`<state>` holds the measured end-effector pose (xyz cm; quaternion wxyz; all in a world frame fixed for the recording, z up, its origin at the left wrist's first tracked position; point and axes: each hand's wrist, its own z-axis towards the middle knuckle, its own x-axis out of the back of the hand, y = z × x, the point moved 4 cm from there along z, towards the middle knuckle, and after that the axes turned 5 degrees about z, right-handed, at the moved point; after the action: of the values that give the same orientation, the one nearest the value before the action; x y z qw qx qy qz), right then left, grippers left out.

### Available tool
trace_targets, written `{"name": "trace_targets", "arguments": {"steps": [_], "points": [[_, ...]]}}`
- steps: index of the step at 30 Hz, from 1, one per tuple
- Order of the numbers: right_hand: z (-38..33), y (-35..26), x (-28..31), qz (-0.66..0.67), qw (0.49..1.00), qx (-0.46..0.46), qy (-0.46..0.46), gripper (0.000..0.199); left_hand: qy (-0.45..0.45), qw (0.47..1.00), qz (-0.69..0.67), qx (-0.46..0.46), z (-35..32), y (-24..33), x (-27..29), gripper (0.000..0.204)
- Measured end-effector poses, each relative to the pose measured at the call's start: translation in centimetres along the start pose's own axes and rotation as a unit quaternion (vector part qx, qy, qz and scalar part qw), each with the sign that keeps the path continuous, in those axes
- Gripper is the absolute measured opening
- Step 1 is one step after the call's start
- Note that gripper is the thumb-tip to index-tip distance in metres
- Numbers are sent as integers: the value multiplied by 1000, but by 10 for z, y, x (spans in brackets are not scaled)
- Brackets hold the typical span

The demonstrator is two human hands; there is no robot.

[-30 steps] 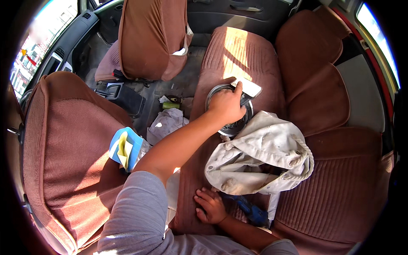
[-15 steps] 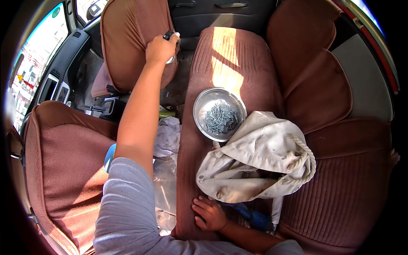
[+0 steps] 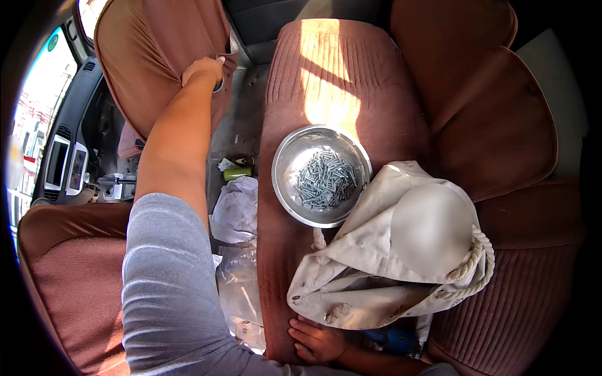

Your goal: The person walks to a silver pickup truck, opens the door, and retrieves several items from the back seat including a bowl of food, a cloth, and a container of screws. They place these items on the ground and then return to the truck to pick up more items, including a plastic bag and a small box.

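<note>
My left hand (image 3: 204, 71), at the end of a stretched arm in a grey sleeve, is at the side edge of the front seat's brown cloth cover (image 3: 182, 31). Its fingers are closed on the cloth there; a small round pale-rimmed thing shows just under the hand, too small to name. Low in the picture, my right hand (image 3: 318, 341) lies flat on the edge of the brown rear bench (image 3: 282, 282), fingers apart, holding nothing. Between the hands stands a steel bowl (image 3: 285, 200) with many grey screws (image 3: 326, 180) in it.
An off-white canvas bag (image 3: 376, 250) with a rope handle slumps beside the bowl, partly blurred. A blue tool-like thing (image 3: 400, 340) lies partly under it. The footwell holds a green cylinder (image 3: 237, 173), a crumpled white cloth (image 3: 236, 210) and clear plastic (image 3: 238, 269).
My left hand has moved from a black object at the seat's side to the cover's edge; the black object no longer shows. The view has shifted, and my right hand stays on the bench.
</note>
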<state>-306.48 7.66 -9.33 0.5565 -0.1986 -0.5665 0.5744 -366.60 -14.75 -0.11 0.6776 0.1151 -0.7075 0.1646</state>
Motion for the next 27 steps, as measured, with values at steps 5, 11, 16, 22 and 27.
{"name": "trace_targets", "arguments": {"steps": [5, 11, 16, 22, 27], "points": [[4, 0, 2, -22, 1000, -10, -17, 37, 22, 976, 168, -139, -31, 18, 18, 54], [5, -2, 1, -29, 999, -7, -23, 34, 97, 984, 98, -116, -2, -8, 9, 34], [6, 0, -1, -23, 1000, 14, 0, 34, 121, 983, 76, -115, -13, 10, 30, 35], [1, 1, -2, -7, 998, -25, -51, 36, 3, 978, 156, -135, 3, -9, -17, 40], [-3, 1, -2, 6, 1000, -19, -16, 37, 198, 958, 61, -196, -16, 11, 11, 43]]}}
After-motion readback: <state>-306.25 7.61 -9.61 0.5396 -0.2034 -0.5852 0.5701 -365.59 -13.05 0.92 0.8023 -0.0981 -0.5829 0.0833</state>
